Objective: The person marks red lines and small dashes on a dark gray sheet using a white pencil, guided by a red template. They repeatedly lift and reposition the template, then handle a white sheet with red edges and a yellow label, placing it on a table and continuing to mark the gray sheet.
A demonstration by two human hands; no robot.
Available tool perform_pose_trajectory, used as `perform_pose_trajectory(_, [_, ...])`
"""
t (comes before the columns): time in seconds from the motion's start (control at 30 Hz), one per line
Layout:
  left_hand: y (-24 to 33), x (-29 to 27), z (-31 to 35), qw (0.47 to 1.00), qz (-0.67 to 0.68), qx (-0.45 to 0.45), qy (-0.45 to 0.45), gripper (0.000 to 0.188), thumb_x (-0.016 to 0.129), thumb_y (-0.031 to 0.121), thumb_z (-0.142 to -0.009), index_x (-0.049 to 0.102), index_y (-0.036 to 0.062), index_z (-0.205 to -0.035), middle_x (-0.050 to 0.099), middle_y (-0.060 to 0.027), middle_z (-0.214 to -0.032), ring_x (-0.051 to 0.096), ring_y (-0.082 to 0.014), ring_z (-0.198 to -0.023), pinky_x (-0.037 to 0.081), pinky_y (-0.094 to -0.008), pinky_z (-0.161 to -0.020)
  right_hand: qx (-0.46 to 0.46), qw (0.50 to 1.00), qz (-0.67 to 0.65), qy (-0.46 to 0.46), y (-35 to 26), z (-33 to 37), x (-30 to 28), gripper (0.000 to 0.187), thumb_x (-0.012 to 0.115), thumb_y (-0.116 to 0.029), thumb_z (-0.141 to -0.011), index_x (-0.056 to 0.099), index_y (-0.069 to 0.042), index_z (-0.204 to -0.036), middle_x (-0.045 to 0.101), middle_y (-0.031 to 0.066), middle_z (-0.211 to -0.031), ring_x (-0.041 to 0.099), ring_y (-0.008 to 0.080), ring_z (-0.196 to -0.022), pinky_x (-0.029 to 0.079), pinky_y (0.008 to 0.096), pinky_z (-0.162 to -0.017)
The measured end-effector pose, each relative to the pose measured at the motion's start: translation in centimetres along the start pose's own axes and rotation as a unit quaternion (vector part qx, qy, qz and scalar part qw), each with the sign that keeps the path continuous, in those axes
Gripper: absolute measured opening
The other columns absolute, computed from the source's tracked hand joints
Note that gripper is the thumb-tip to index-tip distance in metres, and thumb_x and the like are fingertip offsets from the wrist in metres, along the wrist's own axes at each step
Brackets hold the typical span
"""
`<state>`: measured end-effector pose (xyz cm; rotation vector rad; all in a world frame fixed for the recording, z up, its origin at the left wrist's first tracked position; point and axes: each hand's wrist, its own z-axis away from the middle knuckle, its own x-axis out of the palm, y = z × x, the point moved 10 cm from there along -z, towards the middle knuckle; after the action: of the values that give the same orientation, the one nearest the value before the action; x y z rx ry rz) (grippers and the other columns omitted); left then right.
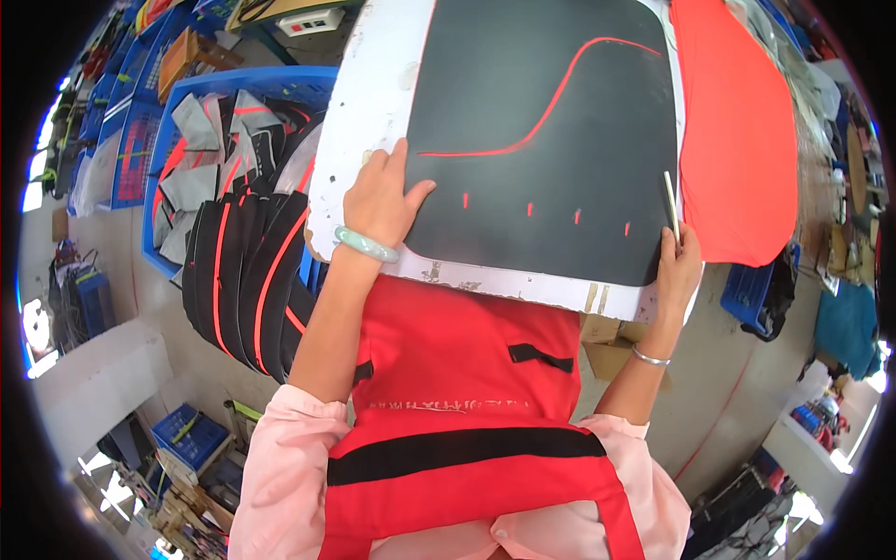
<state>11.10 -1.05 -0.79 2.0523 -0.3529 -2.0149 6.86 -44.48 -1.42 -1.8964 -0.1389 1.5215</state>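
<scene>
A dark grey-black sheet (551,107) with rounded lower corners lies on a worn white board (364,98) in front of me. A long red curved line runs across the sheet, with several short red marks in a row below it. My left hand (383,198) lies over the sheet's left edge, thumb spread from the fingers, holding nothing. At the lower right edge, my right hand (679,271) is closed around a slim pale pen-like stick (670,198) that points away from me.
Red fabric (737,140) hangs over the right side. On the left, a blue crate (280,82) holds grey and black pieces, and black strips with red lines (245,271) drape over its near side. A cardboard box (611,355) sits below the board. Shelves with blue bins stand farther left.
</scene>
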Motion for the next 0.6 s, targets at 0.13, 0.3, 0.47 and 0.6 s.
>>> perform_pose_trajectory(0.13, [-0.1,0.3,0.3,1.0,-0.023,-0.005,-0.003,0.061,0.068,0.033,-0.084,0.048,0.0012,-0.133,0.056,-0.0159,-0.1,0.059,-0.0335,-0.091,0.049,-0.0393,-0.076,0.005,1.0,0.019,-0.004,-0.3,0.0,0.0,0.024,0.058,-0.021,-0.09,0.063,-0.003,-0.105,0.065,0.013,-0.092,0.062,0.026,-0.08,0.047,0.0348,-0.074])
perform_pose_trajectory(0.3, [-0.1,0.6,0.1,0.999,-0.017,-0.021,-0.03,0.061,0.069,0.032,-0.082,0.049,0.0009,-0.131,0.055,-0.0154,-0.101,0.058,-0.0335,-0.092,0.05,-0.0405,-0.075,0.024,0.999,0.019,-0.009,-0.3,0.1,0.0,0.023,0.058,-0.022,-0.09,0.063,-0.005,-0.106,0.065,0.0117,-0.09,0.061,0.0256,-0.079,0.046,0.0352,-0.073])
perform_pose_trajectory(0.47, [0.6,0.3,-0.1,1.0,-0.023,0.008,-0.014,0.06,0.067,0.034,-0.085,0.049,0.0002,-0.131,0.056,-0.0175,-0.1,0.059,-0.0356,-0.089,0.049,-0.0415,-0.076,0.031,0.999,0.032,-0.007,0.1,0.3,-0.6,0.024,0.059,-0.023,-0.09,0.063,-0.005,-0.104,0.065,0.0123,-0.092,0.062,0.0277,-0.081,0.047,0.0373,-0.074])
perform_pose_trajectory(0.6, [-0.3,1.7,-0.5,0.999,-0.023,0.023,-0.041,0.061,0.065,0.038,-0.085,0.047,0.0014,-0.13,0.056,-0.021,-0.104,0.058,-0.0398,-0.093,0.049,-0.0447,-0.076,-0.025,0.999,0.036,0.03,1.2,-0.2,0.1,0.028,0.061,-0.027,-0.088,0.065,-0.005,-0.106,0.066,0.0173,-0.097,0.063,0.0352,-0.089,0.048,0.0411,-0.078])
